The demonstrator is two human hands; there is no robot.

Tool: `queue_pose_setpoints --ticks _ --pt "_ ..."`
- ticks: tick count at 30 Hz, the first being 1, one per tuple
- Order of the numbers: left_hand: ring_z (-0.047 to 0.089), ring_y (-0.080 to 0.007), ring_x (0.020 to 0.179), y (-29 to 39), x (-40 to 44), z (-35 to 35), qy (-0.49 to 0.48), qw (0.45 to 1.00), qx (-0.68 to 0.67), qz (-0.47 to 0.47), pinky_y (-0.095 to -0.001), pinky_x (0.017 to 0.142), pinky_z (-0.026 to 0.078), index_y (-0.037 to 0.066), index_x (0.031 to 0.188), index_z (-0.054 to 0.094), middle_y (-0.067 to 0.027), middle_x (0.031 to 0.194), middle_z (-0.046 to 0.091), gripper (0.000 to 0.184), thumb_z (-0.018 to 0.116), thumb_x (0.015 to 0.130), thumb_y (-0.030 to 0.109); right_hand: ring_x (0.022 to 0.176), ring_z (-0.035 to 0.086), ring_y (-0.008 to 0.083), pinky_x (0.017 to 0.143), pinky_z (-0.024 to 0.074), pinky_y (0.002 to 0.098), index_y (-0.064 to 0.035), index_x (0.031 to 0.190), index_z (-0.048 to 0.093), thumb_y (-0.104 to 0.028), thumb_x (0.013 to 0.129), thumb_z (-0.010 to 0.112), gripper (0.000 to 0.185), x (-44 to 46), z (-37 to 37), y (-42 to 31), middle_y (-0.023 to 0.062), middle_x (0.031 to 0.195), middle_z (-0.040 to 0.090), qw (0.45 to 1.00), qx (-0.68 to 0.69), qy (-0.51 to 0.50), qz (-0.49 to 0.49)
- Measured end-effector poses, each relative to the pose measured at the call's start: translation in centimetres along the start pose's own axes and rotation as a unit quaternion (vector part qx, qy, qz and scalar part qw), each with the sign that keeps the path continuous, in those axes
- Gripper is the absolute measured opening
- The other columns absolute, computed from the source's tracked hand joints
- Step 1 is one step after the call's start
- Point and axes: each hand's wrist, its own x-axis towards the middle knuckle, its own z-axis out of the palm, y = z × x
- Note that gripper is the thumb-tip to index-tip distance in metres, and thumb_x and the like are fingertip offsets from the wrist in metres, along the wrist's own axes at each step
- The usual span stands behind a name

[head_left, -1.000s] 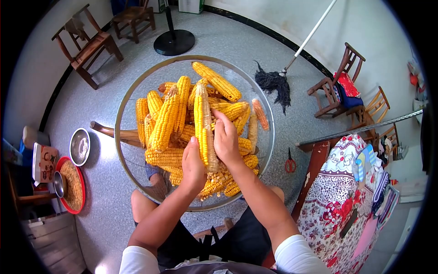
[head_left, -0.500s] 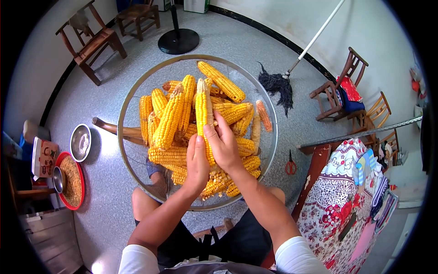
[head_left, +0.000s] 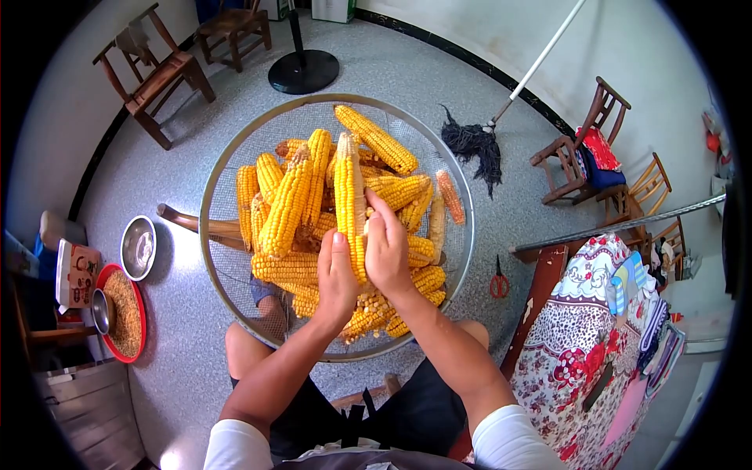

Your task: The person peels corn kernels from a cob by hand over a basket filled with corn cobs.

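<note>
Between my two hands stands a yellow corn cob (head_left: 347,184), its pale tip pointing away from me and a strip along its right side bare of kernels. My left hand (head_left: 337,278) wraps its lower left side, thumb up. My right hand (head_left: 387,247) grips the right side, with the thumb near the bare strip. Under and around them, several more corn cobs (head_left: 287,207) lie heaped in a round wire-mesh sieve (head_left: 223,168) with a metal rim. Loose kernels (head_left: 374,304) gather below my hands. A stripped reddish cob (head_left: 450,196) rests at the sieve's right side.
Left on the floor are a metal bowl (head_left: 139,249) and a red basin (head_left: 141,329) of grain. Red-handled scissors (head_left: 499,283) lie to the right, near a flower-patterned cloth (head_left: 580,345). A mop (head_left: 474,145) and wooden chairs (head_left: 160,74) stand farther back.
My right thumb has shifted from across the cob to its right edge. Both hands still hold the same cob, and the view has moved slightly.
</note>
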Motion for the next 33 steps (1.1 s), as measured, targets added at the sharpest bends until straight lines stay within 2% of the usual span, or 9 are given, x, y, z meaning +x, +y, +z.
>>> queue_pose_setpoints --ticks 4,6,9,11,15,17,18,24,33 --pt "0.053 -0.0125 0.088 0.2 0.3 0.0 0.011 0.989 -0.124 -0.079 -0.0295 0.078 0.046 0.000 0.122 0.053 -0.0071 0.101 0.058 0.041 0.032 0.110 0.033 0.107 0.063 0.0287 0.094 0.0478 0.0370 0.0108 0.139 0.047 -0.015 0.105 0.035 0.044 0.4 -0.6 0.2 0.0256 0.129 0.060 0.998 -0.036 0.033 -0.036" --pt "0.057 -0.0135 0.090 -0.4 0.6 -0.3 0.013 0.988 -0.131 -0.085 -0.0293 0.079 0.049 0.000 0.126 0.052 -0.0086 0.105 0.059 0.042 0.033 0.110 0.033 0.108 0.063 0.0281 0.094 0.0476 0.0364 0.0112 0.136 0.049 -0.013 0.104 0.034 0.043 0.4 -0.2 0.0 0.0253 0.131 0.059 0.998 -0.041 0.035 -0.038" --pt "0.060 -0.0146 0.091 -0.6 0.7 -0.6 0.008 0.986 -0.138 -0.096 -0.0291 0.078 0.052 0.001 0.130 0.051 -0.0104 0.110 0.061 0.043 0.034 0.109 0.034 0.110 0.062 0.0252 0.096 0.0470 0.0346 0.0114 0.137 0.049 -0.011 0.104 0.033 0.043 0.3 -0.2 -0.6 0.0234 0.130 0.060 0.999 0.023 0.029 0.033" --pt "0.060 -0.0147 0.091 -0.6 0.8 -0.7 0.003 0.985 -0.140 -0.101 -0.0291 0.077 0.053 0.001 0.131 0.051 -0.0108 0.109 0.061 0.043 0.034 0.109 0.034 0.126 0.053 0.0270 0.109 0.0391 0.0345 0.0101 0.139 0.047 -0.015 0.104 0.035 0.045 0.4 -0.2 0.1 0.0231 0.138 0.054 0.993 0.104 0.021 0.050" --pt "0.061 -0.0153 0.093 -0.5 0.8 -0.8 -0.011 0.986 -0.142 -0.083 -0.0292 0.077 0.053 0.001 0.129 0.051 -0.0106 0.110 0.060 0.042 0.034 0.109 0.033 0.115 0.058 0.0219 0.100 0.0453 0.0324 0.0090 0.143 0.042 -0.020 0.104 0.042 0.048 0.0 -0.2 -0.7 0.0218 0.128 0.059 0.979 0.195 -0.019 0.053" --pt "0.060 -0.0152 0.094 -0.5 0.9 -0.7 -0.012 0.988 -0.140 -0.069 -0.0294 0.079 0.052 0.001 0.129 0.051 -0.0099 0.110 0.059 0.041 0.034 0.109 0.033 0.118 0.058 0.0246 0.102 0.0447 0.0345 0.0083 0.147 0.035 -0.027 0.104 0.049 0.057 -0.4 0.7 -1.2 0.0228 0.132 0.056 0.989 0.132 -0.056 0.041" --pt "0.059 -0.0148 0.094 -0.8 1.0 -0.7 0.003 0.992 -0.117 -0.050 -0.0296 0.081 0.051 0.002 0.128 0.051 -0.0090 0.109 0.059 0.039 0.033 0.110 0.031 0.122 0.055 0.0279 0.104 0.0433 0.0364 0.0088 0.148 0.032 -0.030 0.104 0.050 0.061 -0.7 0.5 -1.3 0.0239 0.136 0.053 0.997 0.029 -0.070 -0.023" --pt "0.055 -0.0135 0.093 -0.4 0.9 -0.6 0.007 0.998 -0.062 -0.016 -0.0293 0.084 0.047 0.001 0.122 0.053 -0.0074 0.105 0.058 0.036 0.032 0.110 0.029 0.129 0.052 0.0346 0.107 0.0404 0.0399 0.0091 0.147 0.033 -0.023 0.106 0.044 0.053 -1.0 0.4 -0.8 0.0289 0.139 0.049 0.998 -0.019 -0.053 -0.040" --pt "0.055 -0.0148 0.092 -0.2 0.7 -0.4 -0.007 0.998 0.032 0.051 -0.0306 0.083 0.046 0.000 0.118 0.054 -0.0084 0.102 0.059 0.039 0.030 0.111 0.029 0.127 0.052 0.0383 0.107 0.0410 0.0413 0.0095 0.145 0.036 -0.019 0.105 0.040 0.049 -1.4 0.3 -0.8 0.0293 0.140 0.049 0.998 -0.043 -0.024 -0.040"
